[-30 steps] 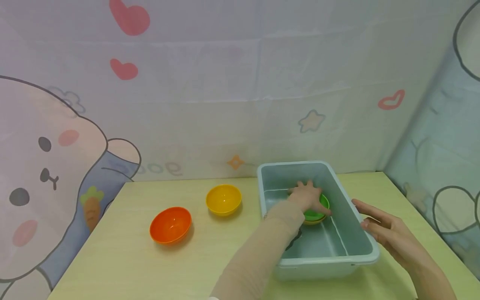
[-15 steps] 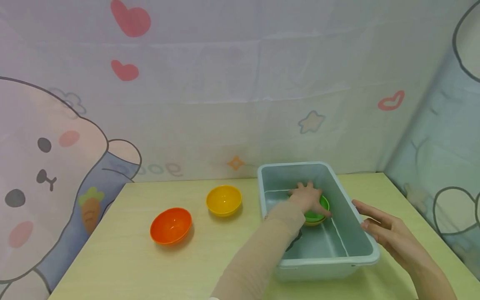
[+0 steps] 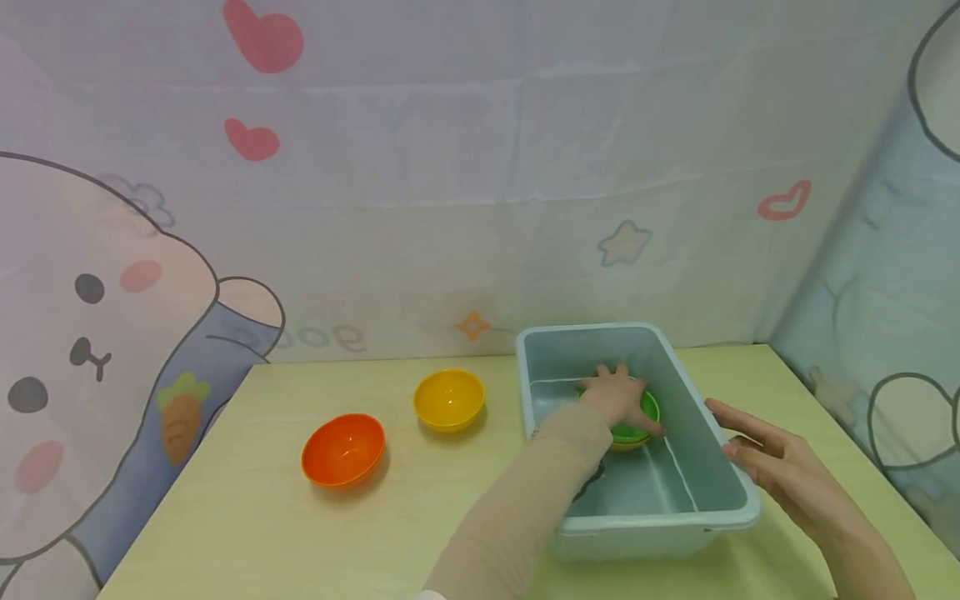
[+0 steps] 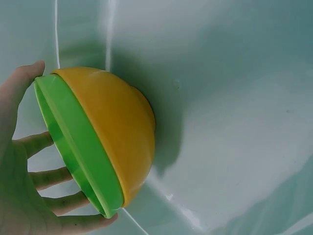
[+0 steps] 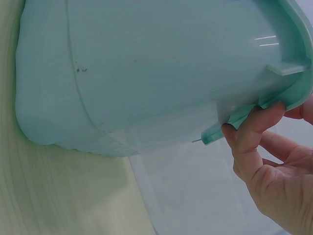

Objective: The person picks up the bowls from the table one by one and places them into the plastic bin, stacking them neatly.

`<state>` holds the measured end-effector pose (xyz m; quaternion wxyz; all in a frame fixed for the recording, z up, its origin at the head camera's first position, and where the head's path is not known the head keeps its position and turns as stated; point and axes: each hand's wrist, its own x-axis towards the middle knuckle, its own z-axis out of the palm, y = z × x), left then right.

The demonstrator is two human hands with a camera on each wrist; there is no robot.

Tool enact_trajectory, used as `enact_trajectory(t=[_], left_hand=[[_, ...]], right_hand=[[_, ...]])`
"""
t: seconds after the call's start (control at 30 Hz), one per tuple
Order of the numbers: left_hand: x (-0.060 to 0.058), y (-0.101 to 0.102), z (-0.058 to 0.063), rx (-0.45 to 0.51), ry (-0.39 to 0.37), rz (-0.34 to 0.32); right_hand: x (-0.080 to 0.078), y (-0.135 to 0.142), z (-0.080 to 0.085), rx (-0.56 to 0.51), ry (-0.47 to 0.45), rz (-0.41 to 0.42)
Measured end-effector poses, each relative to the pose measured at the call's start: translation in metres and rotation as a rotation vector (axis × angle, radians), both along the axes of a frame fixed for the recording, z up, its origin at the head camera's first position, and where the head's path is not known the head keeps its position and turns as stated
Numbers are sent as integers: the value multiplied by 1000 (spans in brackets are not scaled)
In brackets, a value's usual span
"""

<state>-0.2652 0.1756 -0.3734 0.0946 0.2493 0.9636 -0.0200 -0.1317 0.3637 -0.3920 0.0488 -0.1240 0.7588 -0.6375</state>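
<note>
A green bowl is nested in a deep-yellow bowl, and both are set inside a pale blue-green bin. The rim of the green bowl is touched by the left hand, whose fingers are spread wide and nearly straight across its mouth, with the thumb placed at the opposite edge. The rim of the bin's right side is held by the right hand, its fingers bent at the edge. A dark patch in the bin is partly covered by the beige sleeve; what it is cannot be told. The bin is stood on a light wooden table. To its left, an orange bowl and a bright-yellow bowl are placed apart, mouths up. The table is backed by a printed cloth.
</note>
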Motion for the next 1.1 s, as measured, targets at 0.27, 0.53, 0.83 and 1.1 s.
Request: enact_trajectory(t=[0.27, 0.53, 0.83, 1.1], left_hand=[[-1, 0, -1, 6, 5, -2], [-1, 0, -2, 12, 0, 3], [0, 2, -2, 3, -21, 23], [-1, 2, 1, 4, -26, 17]], right_hand=[[0, 0, 0, -19, 4, 9], [-1, 1, -1, -13, 9, 14], [-3, 3, -6, -62, 25, 46], [0, 1, -1, -10, 2, 20]])
